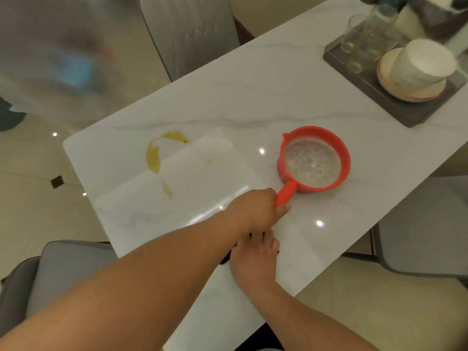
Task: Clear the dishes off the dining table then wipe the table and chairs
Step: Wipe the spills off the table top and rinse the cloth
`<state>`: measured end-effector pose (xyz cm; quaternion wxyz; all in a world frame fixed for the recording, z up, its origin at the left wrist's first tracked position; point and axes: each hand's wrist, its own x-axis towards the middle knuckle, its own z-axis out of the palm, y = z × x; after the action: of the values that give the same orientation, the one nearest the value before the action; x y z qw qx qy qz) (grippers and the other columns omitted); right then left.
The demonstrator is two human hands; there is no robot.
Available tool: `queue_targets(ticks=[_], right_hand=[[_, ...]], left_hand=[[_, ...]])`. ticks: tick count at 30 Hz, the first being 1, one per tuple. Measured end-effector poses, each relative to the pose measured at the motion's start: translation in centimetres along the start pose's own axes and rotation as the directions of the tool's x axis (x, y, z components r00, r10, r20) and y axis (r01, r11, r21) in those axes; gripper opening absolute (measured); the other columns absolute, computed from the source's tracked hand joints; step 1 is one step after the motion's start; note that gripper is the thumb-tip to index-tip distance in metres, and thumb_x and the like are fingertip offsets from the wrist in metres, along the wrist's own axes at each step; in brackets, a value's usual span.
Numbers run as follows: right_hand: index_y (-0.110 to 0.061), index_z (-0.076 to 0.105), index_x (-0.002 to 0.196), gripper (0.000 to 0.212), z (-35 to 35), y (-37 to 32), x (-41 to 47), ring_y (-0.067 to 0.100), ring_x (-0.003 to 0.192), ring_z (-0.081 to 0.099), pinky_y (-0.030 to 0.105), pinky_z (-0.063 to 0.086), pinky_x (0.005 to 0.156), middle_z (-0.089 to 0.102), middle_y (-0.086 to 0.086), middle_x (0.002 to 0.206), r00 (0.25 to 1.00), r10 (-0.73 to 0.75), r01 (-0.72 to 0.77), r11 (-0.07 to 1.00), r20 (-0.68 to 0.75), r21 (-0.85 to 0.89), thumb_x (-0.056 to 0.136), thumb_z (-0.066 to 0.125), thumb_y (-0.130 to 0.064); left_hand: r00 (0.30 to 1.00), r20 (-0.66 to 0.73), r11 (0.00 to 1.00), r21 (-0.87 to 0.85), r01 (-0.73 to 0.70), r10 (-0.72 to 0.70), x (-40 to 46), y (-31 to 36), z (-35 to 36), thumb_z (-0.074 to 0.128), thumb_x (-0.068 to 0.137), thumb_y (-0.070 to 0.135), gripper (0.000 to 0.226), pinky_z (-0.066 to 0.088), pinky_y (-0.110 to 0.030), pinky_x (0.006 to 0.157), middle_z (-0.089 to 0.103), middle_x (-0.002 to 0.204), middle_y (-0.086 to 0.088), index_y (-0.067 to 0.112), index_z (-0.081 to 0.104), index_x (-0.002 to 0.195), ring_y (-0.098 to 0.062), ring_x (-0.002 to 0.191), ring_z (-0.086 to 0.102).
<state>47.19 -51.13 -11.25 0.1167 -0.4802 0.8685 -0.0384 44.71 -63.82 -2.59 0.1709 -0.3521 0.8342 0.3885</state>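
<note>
- Head view: the left hand has its fingers curled round the handle of a red pan, which stands on the table just beyond the grip, holding pale, cloudy contents.
- The right hand lies just nearer than that grip, fingers spread flat over something dark; it presses rather than clasps, as far as I can tell.
- Clearing looks only partly done, in my judgement: the pan is not yet lifted, and a tray with glasses and a stack of bowls sits well beyond the grip to the right.
- Wiping seems unstarted: a yellowish spill lies well to the left of the grip. The chairs show no sign either way.
- Hard to read: the dark thing under the right hand is almost wholly covered. The far left is a blur. The items behind the tray are cut off at the frame edge.
</note>
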Motion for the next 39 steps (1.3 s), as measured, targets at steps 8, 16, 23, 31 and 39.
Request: queue_targets(ticks=[8, 16, 23, 31, 39], right_hand=[[-0.014, 0.063, 0.108, 0.029, 1.7, -10.2, 1.5, 0.034, 0.102, 0.050, 0.046, 0.045, 0.083, 0.062, 0.011, 0.110, 0.735, -0.669, 0.665, 0.743, 0.108, 0.077, 0.081, 0.065, -0.021], [-0.020, 0.012, 0.162, 0.074, -1.4, -11.2, 21.5, 0.036, 0.131, 0.035, 0.047, 0.035, 0.101, 0.006, 0.008, 0.169, 0.995, 0.076, -0.078, 0.997, 0.062, 0.017, 0.097, 0.045, -0.026], [-0.025, 0.019, 0.159, 0.079, -0.4, -17.2, 23.7, 0.036, 0.134, 0.031, 0.048, 0.029, 0.105, 0.008, -0.002, 0.169, 0.932, -0.350, 0.355, 0.933, 0.091, -0.051, 0.088, 0.052, -0.018], [-0.033, 0.045, 0.150, 0.063, 2.7, -20.0, 17.0, 0.037, 0.130, 0.043, 0.046, 0.034, 0.101, 0.032, -0.005, 0.164, 0.315, -0.925, 0.939, 0.336, 0.213, 0.069, 0.089, 0.060, -0.023], [-0.026, 0.016, 0.160, 0.076, -1.8, -21.9, 31.2, 0.039, 0.129, 0.035, 0.045, 0.032, 0.106, 0.013, 0.002, 0.166, 0.984, -0.133, 0.138, 0.990, 0.120, -0.029, 0.094, 0.053, -0.021]], left_hand=[[0.855, -0.372, 0.921, -0.284, 0.267, -0.363, -5.5, -12.0, -4.6, 0.041, 0.104, 0.051, 0.055, 0.046, -0.035, 0.094, 0.061, 0.135, -0.004, 0.016, 0.046, 0.147, -0.024, 0.121, 0.058], [0.624, -0.162, 0.643, -0.255, 0.722, -0.765, -11.8, -23.8, -4.6, 0.059, 0.094, 0.034, 0.084, 0.034, -0.044, 0.113, 0.015, 0.163, -0.015, 0.012, 0.010, 0.160, -0.042, 0.143, 0.030], [0.511, -0.288, 0.585, -0.457, 0.670, -0.810, -12.1, -24.4, -1.2, 0.056, 0.087, 0.007, 0.044, 0.045, -0.038, 0.098, 0.046, 0.131, -0.014, 0.003, 0.040, 0.128, -0.034, 0.116, 0.052], [0.120, -0.082, 0.127, -0.888, 0.441, -0.989, -12.7, -25.0, -4.1, 0.055, 0.090, 0.005, 0.051, 0.043, -0.040, 0.096, 0.043, 0.139, -0.017, -0.002, 0.034, 0.136, -0.037, 0.121, 0.051], [0.145, -0.018, 0.061, -0.955, 0.291, -0.989, -13.8, -26.5, -2.0, 0.046, 0.091, 0.004, 0.014, 0.033, -0.028, 0.061, 0.040, 0.088, -0.004, 0.015, 0.043, 0.099, -0.019, 0.073, 0.039]])
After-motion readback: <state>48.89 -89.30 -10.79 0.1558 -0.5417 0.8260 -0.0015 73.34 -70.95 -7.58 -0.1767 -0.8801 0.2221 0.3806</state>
